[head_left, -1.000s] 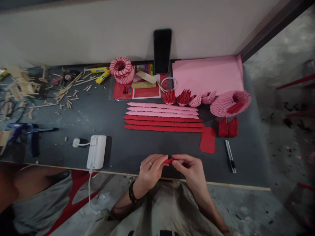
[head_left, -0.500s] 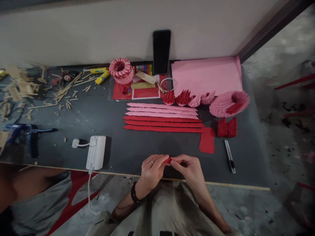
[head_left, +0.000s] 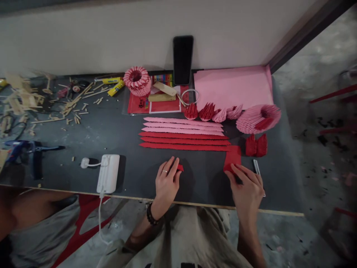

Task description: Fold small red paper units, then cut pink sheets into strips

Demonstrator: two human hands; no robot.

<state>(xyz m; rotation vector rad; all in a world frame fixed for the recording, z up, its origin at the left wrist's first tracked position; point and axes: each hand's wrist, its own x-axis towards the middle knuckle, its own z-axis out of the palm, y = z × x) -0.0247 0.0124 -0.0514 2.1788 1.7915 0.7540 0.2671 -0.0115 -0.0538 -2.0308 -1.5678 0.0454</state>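
Observation:
A small folded red paper piece (head_left: 180, 168) shows at the fingertips of my left hand (head_left: 167, 182), which pinches it low over the table. My right hand (head_left: 248, 188) has its thumb and fingers closed on the near edge of the red paper slips (head_left: 233, 156). Beyond my hands lie several long rows of folded paper, red strips (head_left: 184, 142) nearer and pink strips (head_left: 184, 125) farther off. Partly covered by my right hand is a utility knife (head_left: 257, 168). Two red folded-paper bundles (head_left: 256, 145) sit behind it.
Pink paper sheets (head_left: 231, 85), a pink folded-paper ring (head_left: 258, 118) and a phone (head_left: 183, 59) are at the back. A white power bank (head_left: 108, 174) with a cable, a glue gun (head_left: 35, 152) and wood scraps (head_left: 25, 96) occupy the left. Someone's leg (head_left: 36, 210) is below left.
My hands have parted from the red paper piece they held together. The left moved slightly forward with it; the right went rightward to the red paper slips.

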